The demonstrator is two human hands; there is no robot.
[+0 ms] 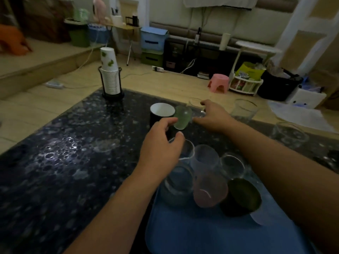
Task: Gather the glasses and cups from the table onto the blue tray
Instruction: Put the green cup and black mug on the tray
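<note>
The blue tray (183, 235) lies at the table's near edge and carries several glasses, among them a clear one (178, 182), a pink one (209, 191) and a dark green cup (240, 197). Just beyond the tray, my left hand (161, 143) pinches a frosted green glass (183, 116) between fingertips and thumb; the glass is tilted. It leans beside a black mug (161, 112) with a white inside. My right hand (214, 116) curls round a small clear glass (195, 104), index finger at its rim and thumb low on its side.
Two more clear glasses (244, 109) (289, 134) stand on the dark speckled table (73, 153) at the right. A stack of paper cups in a black wire holder (110, 77) stands at the far left corner. A pink stool (219, 83) and boxes sit on the floor beyond.
</note>
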